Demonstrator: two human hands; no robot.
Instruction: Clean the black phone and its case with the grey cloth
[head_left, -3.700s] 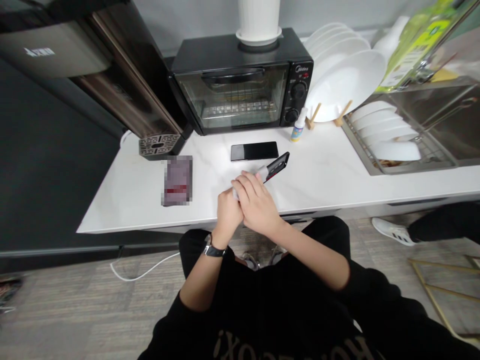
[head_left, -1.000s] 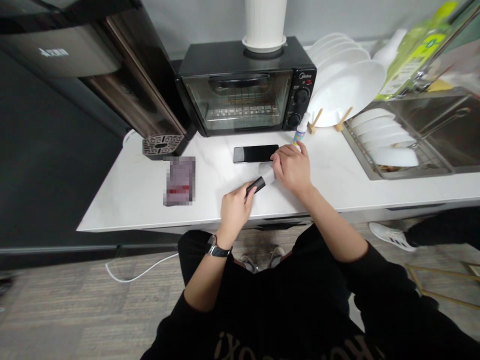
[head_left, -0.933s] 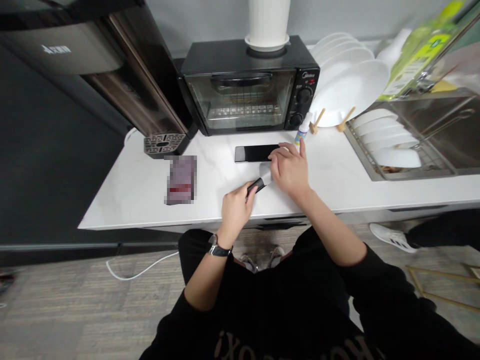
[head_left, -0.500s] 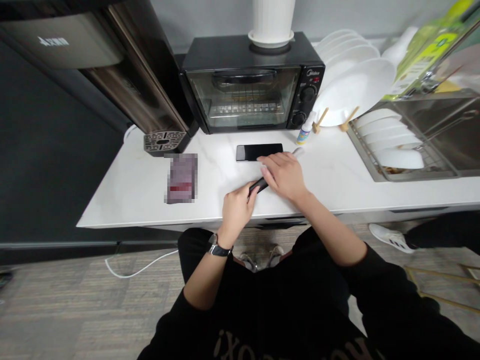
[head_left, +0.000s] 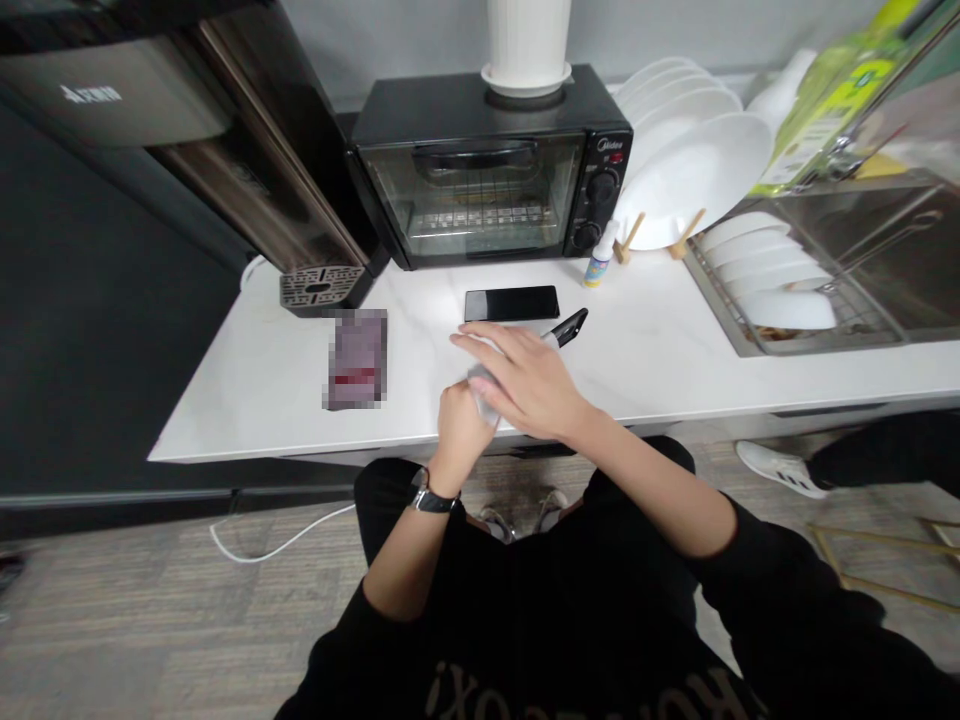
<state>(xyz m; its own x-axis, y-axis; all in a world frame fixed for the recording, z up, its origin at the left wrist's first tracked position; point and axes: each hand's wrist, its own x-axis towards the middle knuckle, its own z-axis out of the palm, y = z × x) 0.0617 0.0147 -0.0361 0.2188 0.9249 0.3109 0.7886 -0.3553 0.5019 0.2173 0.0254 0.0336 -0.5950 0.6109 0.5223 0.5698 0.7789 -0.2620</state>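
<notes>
A utensil with a black handle [head_left: 571, 328], with a hang hole at its end, slants over the counter between my hands. Its other end is mostly covered by my fingers, so its kind does not show. My left hand [head_left: 463, 425] is closed around that covered end, near the counter's front edge. Over it lies my right hand [head_left: 536, 385], fingers long and thumb bent underneath, pressing a whitish, tissue-like piece [head_left: 489, 398] against the utensil. Just behind my hands a black phone [head_left: 512, 303] lies flat.
A toaster oven [head_left: 480, 190] stands at the back, bearing a white pot [head_left: 529, 45]. Left are a drink dispenser [head_left: 322, 290] and a blurred-out packet [head_left: 358, 360]. Right are a small spray bottle [head_left: 598, 260], racked white plates [head_left: 697, 180] and a sink [head_left: 885, 340] with dishes. Another person's shoe [head_left: 780, 468] shows at right.
The utensil has been turned end for end: its black handle was in my left hand and now points up and right. My right hand has shifted left, over my left hand.
</notes>
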